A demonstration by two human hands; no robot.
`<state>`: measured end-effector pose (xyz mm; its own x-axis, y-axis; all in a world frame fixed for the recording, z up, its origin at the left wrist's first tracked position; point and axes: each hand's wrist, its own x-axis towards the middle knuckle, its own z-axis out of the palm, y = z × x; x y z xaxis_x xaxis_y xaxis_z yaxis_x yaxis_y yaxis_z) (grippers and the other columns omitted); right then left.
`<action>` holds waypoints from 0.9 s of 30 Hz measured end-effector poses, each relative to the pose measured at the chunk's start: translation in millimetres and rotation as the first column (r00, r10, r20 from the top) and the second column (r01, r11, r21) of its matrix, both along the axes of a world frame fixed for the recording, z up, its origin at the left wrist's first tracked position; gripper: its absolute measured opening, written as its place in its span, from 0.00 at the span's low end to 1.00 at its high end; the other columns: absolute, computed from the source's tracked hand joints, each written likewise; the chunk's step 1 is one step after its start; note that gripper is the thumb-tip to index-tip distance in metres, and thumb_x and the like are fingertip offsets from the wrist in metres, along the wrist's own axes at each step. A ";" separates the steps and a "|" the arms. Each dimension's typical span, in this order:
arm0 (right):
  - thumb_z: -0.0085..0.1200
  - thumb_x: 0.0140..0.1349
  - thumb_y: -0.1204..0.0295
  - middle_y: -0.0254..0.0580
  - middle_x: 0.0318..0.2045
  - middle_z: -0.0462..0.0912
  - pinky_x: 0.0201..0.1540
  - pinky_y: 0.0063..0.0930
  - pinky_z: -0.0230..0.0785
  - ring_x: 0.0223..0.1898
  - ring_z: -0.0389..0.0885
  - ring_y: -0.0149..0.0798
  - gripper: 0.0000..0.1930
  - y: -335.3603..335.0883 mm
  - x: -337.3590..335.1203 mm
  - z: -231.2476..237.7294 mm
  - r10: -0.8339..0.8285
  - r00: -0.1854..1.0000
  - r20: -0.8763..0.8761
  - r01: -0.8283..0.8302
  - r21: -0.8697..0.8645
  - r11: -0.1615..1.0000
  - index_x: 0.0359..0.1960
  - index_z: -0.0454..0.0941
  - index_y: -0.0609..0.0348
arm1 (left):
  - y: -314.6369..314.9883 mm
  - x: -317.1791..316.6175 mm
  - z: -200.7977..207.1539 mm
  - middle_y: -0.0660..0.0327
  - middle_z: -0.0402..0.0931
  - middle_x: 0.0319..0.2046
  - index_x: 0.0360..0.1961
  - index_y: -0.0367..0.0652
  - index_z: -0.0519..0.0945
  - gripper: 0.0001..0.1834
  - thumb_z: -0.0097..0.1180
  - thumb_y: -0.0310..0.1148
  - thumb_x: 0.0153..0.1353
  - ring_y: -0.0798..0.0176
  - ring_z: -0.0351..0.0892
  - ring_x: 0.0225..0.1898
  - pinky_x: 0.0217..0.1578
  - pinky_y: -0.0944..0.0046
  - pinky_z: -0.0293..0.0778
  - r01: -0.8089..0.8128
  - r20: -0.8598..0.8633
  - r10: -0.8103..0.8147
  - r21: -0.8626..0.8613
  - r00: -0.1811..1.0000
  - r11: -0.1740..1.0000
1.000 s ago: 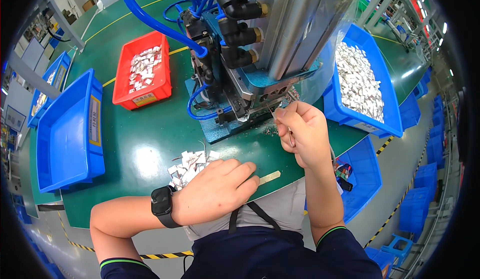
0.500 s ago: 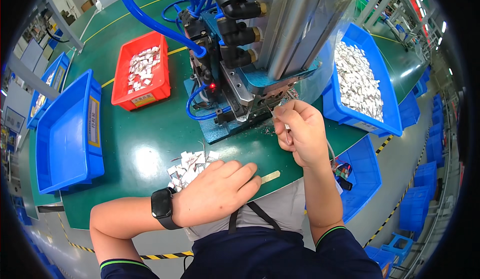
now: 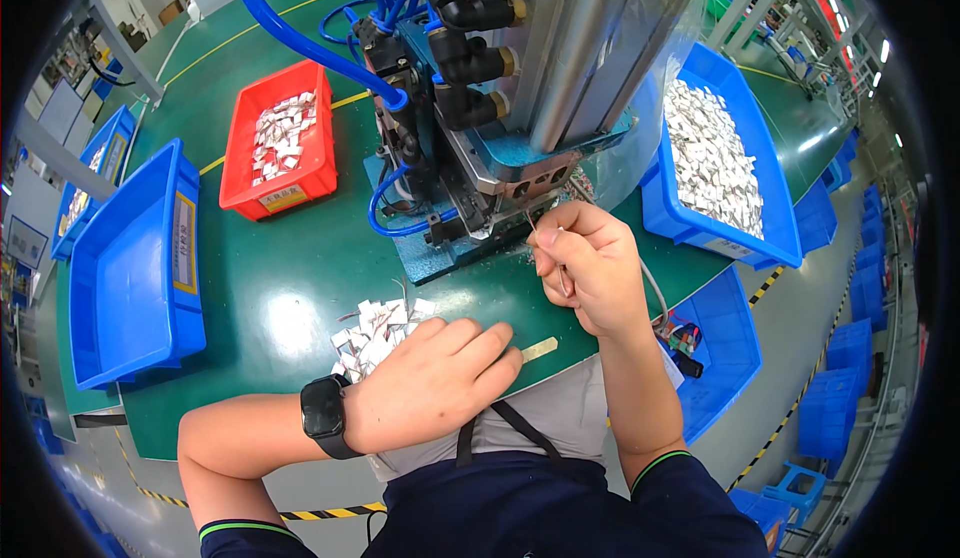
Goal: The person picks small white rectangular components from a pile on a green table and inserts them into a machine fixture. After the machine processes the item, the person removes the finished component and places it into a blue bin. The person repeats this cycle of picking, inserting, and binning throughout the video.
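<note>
My right hand [image 3: 597, 270] is closed in a pinch at the front of a pneumatic bench press [image 3: 545, 158]. Between its thumb and forefinger is a thin wire [image 3: 531, 222], its tip close under the press head; whether it touches is hard to make out. My left hand [image 3: 432, 383] lies palm down at the table's near edge, fingers stretched out and a little bent, thumb hidden. Beside those fingers is a loose pile of small white tabs with thin wires [image 3: 375, 330], partly covered by the hand.
A red bin [image 3: 278, 193] with white pieces stands left of the press, a blue bin [image 3: 135, 278] farther left. At right, another blue bin [image 3: 720, 233] is heaped with white pieces. Below the table's right edge sits a blue tray [image 3: 735, 358]. Blue hoses [image 3: 300, 46] arch over the table.
My right hand has shifted slightly left with the wire, and its pinch has turned a little. A red light on the press no longer shows. My left hand stays put.
</note>
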<state>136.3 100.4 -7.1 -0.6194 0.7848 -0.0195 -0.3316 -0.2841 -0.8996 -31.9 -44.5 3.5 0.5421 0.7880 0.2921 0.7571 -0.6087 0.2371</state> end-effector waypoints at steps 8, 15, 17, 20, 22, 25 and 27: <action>0.53 0.64 0.78 0.35 0.22 0.77 0.13 0.15 0.48 0.14 0.61 0.17 0.04 -0.6 0.9 3.2 0.011 1.000 0.023 -0.011 -0.025 1.000 0.36 0.77 0.66 | -0.3 0.7 1.1 0.58 0.72 0.46 0.48 0.41 0.76 0.21 0.59 0.31 0.51 0.60 0.72 0.40 0.38 0.63 0.69 -0.004 -0.011 0.004 0.003 1.000 1.000; 0.55 0.64 0.77 0.35 0.22 0.76 0.14 0.15 0.48 0.15 0.61 0.17 0.04 -1.3 -0.5 2.4 0.009 0.999 0.039 -0.007 -0.053 0.999 0.37 0.77 0.66 | -0.6 0.9 0.2 0.58 0.72 0.47 0.48 0.41 0.76 0.21 0.61 0.31 0.50 0.60 0.72 0.41 0.40 0.62 0.71 -0.001 -0.012 0.001 0.002 1.000 1.000; 0.56 0.64 0.77 0.34 0.22 0.76 0.14 0.15 0.48 0.15 0.61 0.17 0.04 -2.0 -1.0 2.6 0.007 0.998 0.054 -0.004 -0.052 0.999 0.36 0.77 0.65 | -0.8 0.8 0.0 0.58 0.72 0.47 0.48 0.41 0.76 0.21 0.61 0.31 0.50 0.60 0.72 0.41 0.39 0.62 0.71 -0.003 -0.013 0.003 0.006 1.000 1.000; 0.58 0.64 0.75 0.32 0.21 0.75 0.14 0.15 0.47 0.15 0.61 0.17 0.04 -2.2 -0.4 1.7 0.011 0.998 0.066 -0.008 -0.042 0.999 0.36 0.77 0.64 | -1.0 0.9 -0.3 0.58 0.72 0.47 0.48 0.41 0.76 0.22 0.61 0.31 0.50 0.59 0.72 0.41 0.39 0.62 0.71 0.000 -0.013 0.000 0.007 1.000 1.000; 0.58 0.64 0.74 0.32 0.21 0.74 0.14 0.15 0.47 0.15 0.61 0.17 0.05 -1.2 1.2 3.4 0.008 0.999 0.050 -0.007 -0.021 1.000 0.36 0.77 0.63 | -1.1 1.4 4.2 0.57 0.72 0.47 0.48 0.41 0.76 0.21 0.61 0.31 0.50 0.58 0.73 0.42 0.39 0.61 0.71 0.007 -0.058 -0.007 -0.002 0.998 1.000; 0.59 0.64 0.74 0.31 0.20 0.74 0.15 0.15 0.47 0.15 0.61 0.17 0.05 -4.0 11.2 11.2 -0.021 0.997 0.079 0.027 -0.067 0.997 0.35 0.77 0.62 | -2.3 -1.1 22.8 0.56 0.73 0.46 0.46 0.40 0.77 0.19 0.61 0.31 0.51 0.56 0.73 0.43 0.39 0.59 0.71 -0.040 -0.178 0.041 0.007 0.983 0.999; 0.58 0.65 0.73 0.30 0.19 0.73 0.15 0.15 0.48 0.15 0.61 0.17 0.05 -3.5 34.6 34.7 -0.047 0.989 0.139 0.045 0.018 0.999 0.34 0.77 0.61 | -9.6 -3.6 34.3 0.56 0.74 0.45 0.44 0.40 0.77 0.18 0.62 0.31 0.51 0.54 0.74 0.45 0.40 0.58 0.71 -0.179 -0.236 0.189 0.064 0.953 0.982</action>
